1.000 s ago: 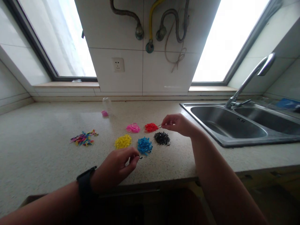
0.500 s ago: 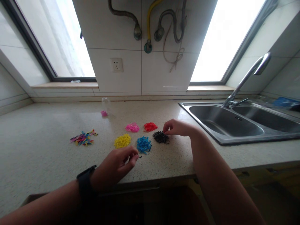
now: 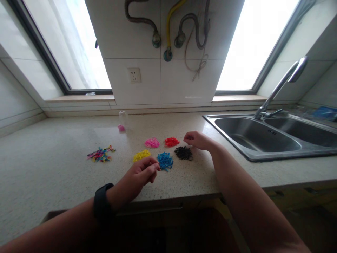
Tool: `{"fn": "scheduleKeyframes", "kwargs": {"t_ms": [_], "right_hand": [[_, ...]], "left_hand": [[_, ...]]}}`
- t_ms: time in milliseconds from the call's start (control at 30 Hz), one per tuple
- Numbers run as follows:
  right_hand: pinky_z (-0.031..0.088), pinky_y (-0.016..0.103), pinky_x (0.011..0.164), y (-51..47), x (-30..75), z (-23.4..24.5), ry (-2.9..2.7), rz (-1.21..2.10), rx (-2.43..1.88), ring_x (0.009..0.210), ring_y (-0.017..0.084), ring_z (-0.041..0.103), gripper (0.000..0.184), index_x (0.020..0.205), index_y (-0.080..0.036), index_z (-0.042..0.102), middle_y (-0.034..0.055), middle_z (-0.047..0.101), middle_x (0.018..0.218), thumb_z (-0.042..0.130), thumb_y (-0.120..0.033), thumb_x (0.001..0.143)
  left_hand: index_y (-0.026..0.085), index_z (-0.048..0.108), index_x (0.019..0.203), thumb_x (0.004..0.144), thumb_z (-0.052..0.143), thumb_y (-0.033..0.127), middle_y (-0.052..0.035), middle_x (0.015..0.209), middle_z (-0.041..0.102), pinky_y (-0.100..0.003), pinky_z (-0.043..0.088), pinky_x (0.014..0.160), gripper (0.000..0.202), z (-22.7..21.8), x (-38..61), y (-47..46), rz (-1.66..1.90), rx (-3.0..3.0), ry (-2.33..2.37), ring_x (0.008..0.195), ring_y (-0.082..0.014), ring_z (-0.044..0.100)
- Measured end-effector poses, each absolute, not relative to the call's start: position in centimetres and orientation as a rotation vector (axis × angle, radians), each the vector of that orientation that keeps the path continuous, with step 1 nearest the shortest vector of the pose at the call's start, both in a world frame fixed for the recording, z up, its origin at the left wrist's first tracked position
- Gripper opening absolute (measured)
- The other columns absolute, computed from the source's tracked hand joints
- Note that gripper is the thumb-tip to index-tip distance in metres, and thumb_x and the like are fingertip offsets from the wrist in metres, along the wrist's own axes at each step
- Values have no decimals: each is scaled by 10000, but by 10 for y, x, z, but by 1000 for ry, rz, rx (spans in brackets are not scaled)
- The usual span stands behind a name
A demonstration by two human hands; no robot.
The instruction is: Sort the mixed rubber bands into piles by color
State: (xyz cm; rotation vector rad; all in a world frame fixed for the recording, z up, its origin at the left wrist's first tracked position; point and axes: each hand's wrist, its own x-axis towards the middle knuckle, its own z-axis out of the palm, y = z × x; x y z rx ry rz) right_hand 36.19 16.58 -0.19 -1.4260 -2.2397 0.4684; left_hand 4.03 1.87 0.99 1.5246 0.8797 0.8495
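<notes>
Over the counter, beside the blue pile of small rubber bands, my left hand is closed in a pinch. A tiny bit of a rubber band shows at its fingertips, its colour hard to tell. My right hand is pinched just above and behind the black pile of bands; what is between its fingertips, if anything, is too small to see. Close by lie a red pile, a pink pile and a yellow pile, the last partly hidden by my left hand.
A mixed-colour heap lies to the left on the counter. Behind stands a clear container with something pink at its base. A double sink with a faucet occupies the right.
My right hand has lifted slightly off the black pile. My left hand has turned and risen a little, and the black piece at its fingertips no longer shows clearly. The view has shifted slightly.
</notes>
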Motion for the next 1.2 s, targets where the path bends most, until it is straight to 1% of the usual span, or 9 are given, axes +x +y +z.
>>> {"fn": "scheduleKeyframes", "kwargs": {"t_ms": [67, 167, 367, 500, 600, 733, 867, 967, 1200], "right_hand": [[396, 268, 603, 167, 362, -4, -2219, 448, -1427, 627, 138, 565, 225, 886, -174, 719, 35, 688, 734, 593, -357, 850], [393, 266, 600, 169, 361, -6, -2195, 433, -1398, 624, 138, 562, 224, 886, -174, 725, 36, 685, 726, 604, -357, 842], [384, 255, 586, 173, 363, -12, -2168, 405, -1383, 617, 131, 548, 219, 870, -170, 729, 33, 678, 721, 617, -354, 833], [385, 252, 587, 173, 363, -13, -2162, 388, -1372, 611, 126, 544, 215, 863, -172, 731, 29, 675, 719, 614, -352, 836], [385, 254, 586, 171, 361, -12, -2149, 396, -1374, 599, 124, 536, 216, 860, -169, 730, 27, 668, 700, 609, -347, 841], [395, 249, 598, 169, 357, -11, -2131, 413, -1369, 619, 125, 538, 195, 865, -160, 726, 30, 673, 717, 612, -315, 834], [397, 246, 596, 172, 358, -14, -2086, 428, -1392, 632, 132, 550, 191, 862, -157, 726, 27, 670, 697, 609, -304, 829], [398, 245, 585, 174, 359, -15, -2044, 459, -1412, 619, 135, 552, 209, 864, -153, 725, 22, 662, 666, 599, -317, 835], [401, 243, 572, 170, 358, -8, -2014, 468, -1468, 599, 133, 565, 206, 872, -158, 731, 18, 670, 646, 605, -317, 833]], "left_hand": [[177, 540, 876, 900, 579, 459, 55, 581, 452, -184, 203, 441, 286, 12, 42, 17, 833, 1345, 851, 483, -71, 331], [179, 536, 872, 855, 643, 454, 67, 553, 429, -183, 139, 417, 295, 17, 45, 14, 827, 1179, 784, 454, -59, 287], [168, 554, 867, 846, 646, 406, 82, 537, 380, -187, 149, 425, 256, 24, 49, 7, 829, 1115, 672, 451, -51, 258], [173, 544, 864, 869, 600, 422, 91, 529, 350, -194, 146, 423, 255, 27, 51, 8, 830, 1229, 717, 445, -58, 226], [166, 558, 870, 907, 542, 417, 71, 569, 393, -197, 225, 450, 255, 36, 52, 12, 827, 1499, 801, 483, -72, 296], [150, 603, 868, 950, 501, 364, 18, 698, 519, -227, 363, 573, 250, 56, 61, 28, 717, 2002, 870, 622, -103, 454], [159, 643, 886, 973, 472, 358, -12, 738, 614, -251, 366, 595, 276, 67, 79, 59, 524, 2452, 948, 653, -126, 539], [180, 673, 941, 975, 456, 359, -41, 784, 676, -273, 358, 599, 283, 66, 96, 84, 365, 2802, 1174, 672, -155, 592], [189, 713, 967, 944, 481, 396, -108, 849, 719, -298, 373, 584, 311, 52, 124, 121, 183, 2974, 1242, 734, -243, 657]]}}
